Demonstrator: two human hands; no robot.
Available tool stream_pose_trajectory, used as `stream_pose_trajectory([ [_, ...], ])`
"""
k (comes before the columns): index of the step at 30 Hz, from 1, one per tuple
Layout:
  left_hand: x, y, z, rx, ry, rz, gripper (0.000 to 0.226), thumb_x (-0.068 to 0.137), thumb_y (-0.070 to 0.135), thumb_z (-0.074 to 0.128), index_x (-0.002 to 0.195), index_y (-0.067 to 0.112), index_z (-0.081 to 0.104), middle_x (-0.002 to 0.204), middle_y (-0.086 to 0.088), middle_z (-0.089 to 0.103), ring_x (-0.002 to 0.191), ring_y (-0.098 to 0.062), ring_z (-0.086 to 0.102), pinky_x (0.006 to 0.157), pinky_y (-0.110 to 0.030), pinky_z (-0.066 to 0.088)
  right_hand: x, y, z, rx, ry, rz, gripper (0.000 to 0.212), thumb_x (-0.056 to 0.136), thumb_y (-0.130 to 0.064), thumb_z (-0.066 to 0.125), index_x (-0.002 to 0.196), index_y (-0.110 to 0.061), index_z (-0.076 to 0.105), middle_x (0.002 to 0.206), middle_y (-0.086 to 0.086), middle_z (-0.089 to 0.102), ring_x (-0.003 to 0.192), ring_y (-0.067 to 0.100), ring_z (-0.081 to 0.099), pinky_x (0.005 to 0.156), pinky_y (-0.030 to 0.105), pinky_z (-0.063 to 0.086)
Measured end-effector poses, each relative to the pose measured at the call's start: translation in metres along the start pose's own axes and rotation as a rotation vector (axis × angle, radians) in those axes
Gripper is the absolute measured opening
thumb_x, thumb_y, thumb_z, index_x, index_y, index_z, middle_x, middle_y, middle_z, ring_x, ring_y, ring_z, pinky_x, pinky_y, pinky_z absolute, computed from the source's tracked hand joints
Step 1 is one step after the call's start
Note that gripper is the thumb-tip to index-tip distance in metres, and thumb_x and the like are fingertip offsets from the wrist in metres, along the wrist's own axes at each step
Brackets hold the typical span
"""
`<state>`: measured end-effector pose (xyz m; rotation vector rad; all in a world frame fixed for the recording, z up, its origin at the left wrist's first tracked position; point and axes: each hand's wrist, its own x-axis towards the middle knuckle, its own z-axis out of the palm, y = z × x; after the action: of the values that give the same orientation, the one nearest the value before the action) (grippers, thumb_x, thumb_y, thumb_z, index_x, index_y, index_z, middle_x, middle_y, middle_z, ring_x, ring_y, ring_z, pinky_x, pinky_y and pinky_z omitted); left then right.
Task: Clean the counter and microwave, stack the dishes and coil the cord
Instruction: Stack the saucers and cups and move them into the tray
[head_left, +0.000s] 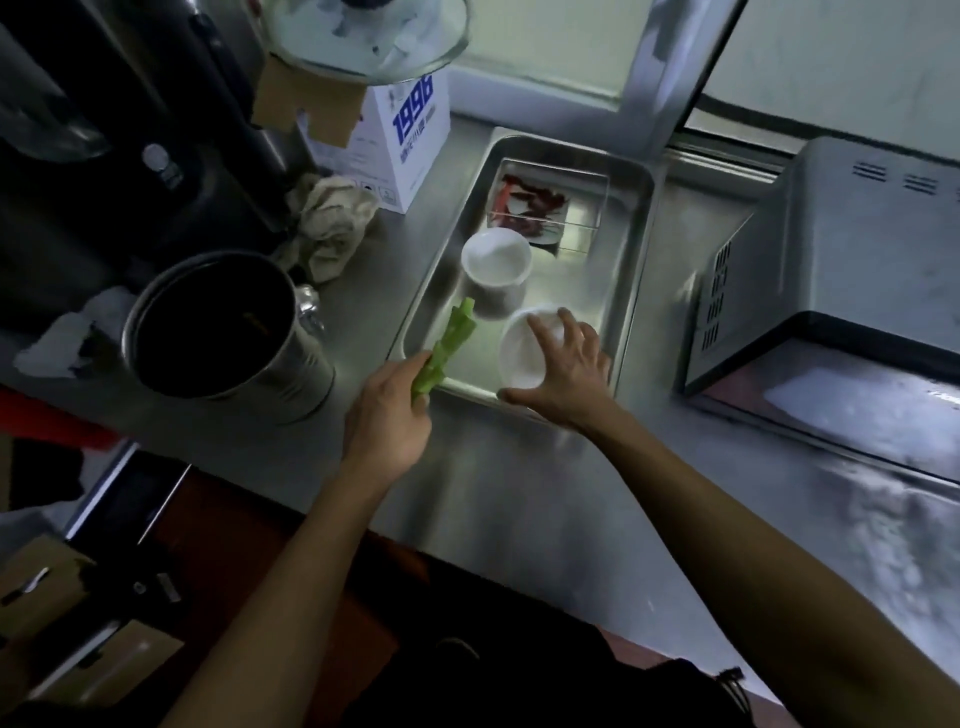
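A steel tray (631, 260) lies on the steel counter (519, 493). Inside it stand two white bowls and a clear box of red chillies (535, 202) at the far end. My right hand (563, 371) grips the near white bowl (519, 353), fingers over its far rim and thumb at its near edge. The other white bowl (496, 260) stands just beyond it. My left hand (387, 415) holds a green vegetable stalk (449, 345) over the tray's near left corner. The microwave (841, 270) sits at the right with its door (857, 415) open.
A tall steel pot (218, 327) stands left of the tray, with a crumpled cloth (330, 228) and a white carton (402, 145) behind it. A glass lid (363, 36) rests atop the carton. Dark appliances fill the far left.
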<state>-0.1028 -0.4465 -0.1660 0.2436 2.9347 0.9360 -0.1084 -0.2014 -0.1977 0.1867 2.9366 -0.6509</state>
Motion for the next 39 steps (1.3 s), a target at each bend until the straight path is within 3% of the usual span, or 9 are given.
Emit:
stream_pose_trajectory([
  [7, 0.046, 0.016, 0.016, 0.044, -0.036, 0.008, 0.053, 0.085, 0.004, 0.061, 0.132, 0.029, 0.056, 0.116, -0.002, 0.063, 0.102, -0.029, 0.06, 0.083, -0.044, 0.054, 0.062, 0.02, 0.019, -0.092, -0.095, 0.053, 0.112, 0.064, -0.073, 0.073, 0.152, -0.039, 0.012, 0.163, 0.006, 0.0, 0.147, 0.042, 0.004, 0.113, 0.064, 0.019],
  [15, 0.083, 0.02, 0.033, 0.037, -0.108, 0.003, 0.05, 0.086, 0.007, 0.064, 0.128, 0.032, 0.056, 0.114, 0.0, 0.063, 0.098, -0.026, 0.063, 0.081, -0.044, 0.054, 0.087, 0.033, 0.039, -0.122, -0.21, 0.086, 0.117, 0.063, -0.072, 0.074, 0.154, -0.037, 0.008, 0.163, 0.007, -0.006, 0.147, 0.042, -0.001, 0.113, 0.064, 0.017],
  [21, 0.11, 0.02, 0.043, 0.031, -0.162, 0.043, 0.041, 0.089, 0.006, 0.057, 0.121, 0.032, 0.059, 0.099, 0.005, 0.061, 0.085, -0.017, 0.059, 0.067, -0.037, 0.051, 0.09, 0.029, 0.047, -0.13, -0.238, 0.124, 0.117, 0.064, -0.073, 0.074, 0.154, -0.038, 0.006, 0.164, 0.005, -0.012, 0.149, 0.042, -0.009, 0.115, 0.064, 0.01],
  [28, 0.131, 0.017, 0.059, 0.025, -0.224, 0.083, 0.048, 0.089, 0.009, 0.057, 0.129, 0.035, 0.056, 0.112, 0.005, 0.063, 0.1, -0.02, 0.061, 0.083, -0.042, 0.053, 0.085, 0.026, 0.051, -0.152, -0.212, 0.142, 0.114, 0.069, -0.077, 0.066, 0.155, -0.035, 0.004, 0.165, 0.007, -0.014, 0.15, 0.041, -0.011, 0.117, 0.065, 0.009],
  [31, 0.138, 0.013, 0.07, 0.005, -0.284, 0.159, 0.048, 0.089, 0.01, 0.054, 0.13, 0.035, 0.055, 0.113, 0.003, 0.062, 0.102, -0.021, 0.059, 0.084, -0.043, 0.053, 0.07, 0.024, 0.04, -0.097, -0.159, 0.196, 0.096, 0.083, -0.071, 0.056, 0.156, -0.033, 0.007, 0.166, 0.005, -0.012, 0.151, 0.034, -0.011, 0.119, 0.058, 0.005],
  [35, 0.143, 0.023, 0.085, 0.002, -0.347, 0.196, 0.047, 0.094, 0.016, 0.054, 0.138, 0.031, 0.051, 0.129, -0.002, 0.059, 0.116, -0.025, 0.055, 0.093, -0.045, 0.05, 0.038, 0.026, 0.019, -0.059, -0.008, 0.253, 0.079, 0.093, -0.055, 0.053, 0.157, -0.029, 0.014, 0.166, 0.005, 0.002, 0.153, 0.03, 0.0, 0.121, 0.05, 0.014],
  [39, 0.146, 0.039, 0.105, 0.028, -0.401, 0.266, 0.046, 0.092, 0.015, 0.059, 0.136, 0.028, 0.052, 0.12, -0.005, 0.061, 0.107, -0.026, 0.057, 0.083, -0.042, 0.052, 0.016, 0.025, 0.01, -0.118, 0.033, 0.227, 0.077, 0.095, -0.048, 0.053, 0.158, -0.027, 0.013, 0.166, 0.007, 0.005, 0.153, 0.029, 0.001, 0.121, 0.047, 0.009],
])
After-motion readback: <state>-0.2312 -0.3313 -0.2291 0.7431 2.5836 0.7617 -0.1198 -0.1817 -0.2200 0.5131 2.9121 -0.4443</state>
